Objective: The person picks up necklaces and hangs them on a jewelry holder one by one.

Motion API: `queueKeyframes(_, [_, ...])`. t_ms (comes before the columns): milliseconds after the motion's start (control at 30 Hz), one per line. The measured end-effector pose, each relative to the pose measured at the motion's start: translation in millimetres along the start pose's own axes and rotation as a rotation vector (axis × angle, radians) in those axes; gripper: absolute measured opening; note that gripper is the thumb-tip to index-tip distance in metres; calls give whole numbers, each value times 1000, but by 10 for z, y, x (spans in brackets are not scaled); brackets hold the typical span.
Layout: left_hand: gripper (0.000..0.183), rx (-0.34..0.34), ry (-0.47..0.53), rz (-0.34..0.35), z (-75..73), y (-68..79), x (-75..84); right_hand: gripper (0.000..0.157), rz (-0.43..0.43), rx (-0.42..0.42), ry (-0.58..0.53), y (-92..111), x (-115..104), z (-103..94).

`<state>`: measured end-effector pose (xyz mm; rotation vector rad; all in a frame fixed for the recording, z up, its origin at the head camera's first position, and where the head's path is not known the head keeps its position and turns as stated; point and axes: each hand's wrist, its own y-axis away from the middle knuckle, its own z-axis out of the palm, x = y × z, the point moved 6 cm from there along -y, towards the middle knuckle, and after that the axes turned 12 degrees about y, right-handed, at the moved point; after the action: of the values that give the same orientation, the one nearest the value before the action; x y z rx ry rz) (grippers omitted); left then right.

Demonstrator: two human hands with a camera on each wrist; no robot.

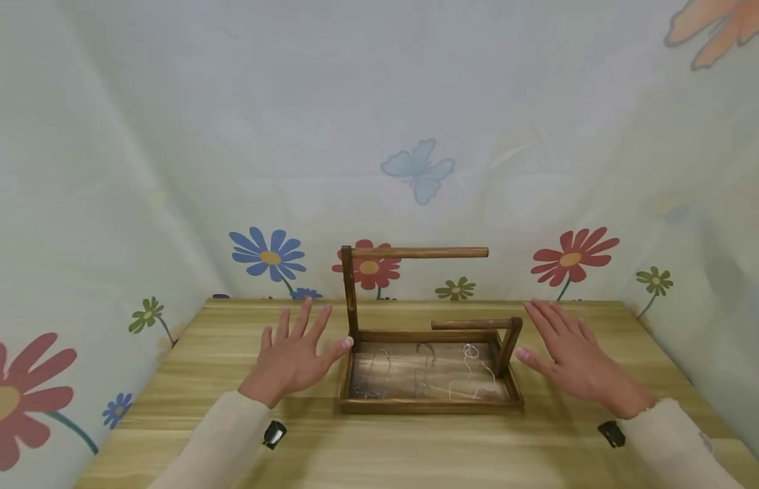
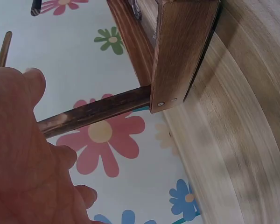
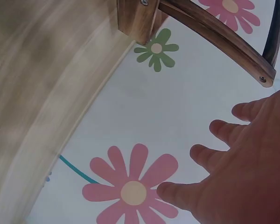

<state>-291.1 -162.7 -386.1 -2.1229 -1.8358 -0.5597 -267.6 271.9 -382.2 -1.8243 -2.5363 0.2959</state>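
A wooden jewelry stand (image 1: 434, 407) with a shallow tray base stands on the table, one tall post at its left and a short one at its right, each bearing a horizontal bar. Inside the tray lie several thin necklaces or chains, among them a pale one (image 1: 467, 367) at the right. My left hand (image 1: 296, 360) is spread beside the tall post (image 1: 350, 292), thumb tip right at the stand's left edge. To the right of the short post (image 1: 509, 346), my right hand (image 1: 569, 360) is held with straight fingers. Neither hand grips anything.
The wood-grain table (image 1: 410, 451) reaches back to a pale cloth backdrop (image 1: 306, 136) printed with flowers and butterflies. More of this cloth closes in the left and right sides. A small black device (image 1: 273, 435) sits at the left wrist, another (image 1: 611, 433) at the right.
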Motion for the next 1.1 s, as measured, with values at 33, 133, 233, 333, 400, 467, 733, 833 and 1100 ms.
queueKeyframes(33, [96, 0, -1, 0, 6, -1, 7, 89, 3, -3, 0, 4, 4, 5])
queueKeyframes(133, [95, 2, -6, 5, 16, -4, 29, 89, 5, -7, 2, 13, 2, 12])
queueKeyframes(233, [94, 5, -11, 13, 23, -9, 38, 88, -4, -6, 0, 12, -22, 13])
queueKeyframes(333, [93, -2, -10, 17, 50, -11, 41, 88, -10, -10, 0, 24, -46, 25])
queueKeyframes(400, [92, -10, -4, 17, 71, -8, 45, 88, -9, -13, -1, 34, -52, 42])
queueKeyframes(467, [92, -13, 3, 22, 91, -5, 50, 88, -7, -17, -3, 44, -52, 58])
queueKeyframes(733, [90, -8, -3, 53, 173, -10, 28, 88, -13, -32, -20, 39, -76, 95])
queueKeyframes(833, [90, -16, 8, 61, 219, -11, 14, 89, -21, -27, -20, 39, -80, 125])
queueKeyframes(1100, [89, -22, -4, 76, 346, -20, -46, 89, -28, -52, -26, 51, -126, 241])
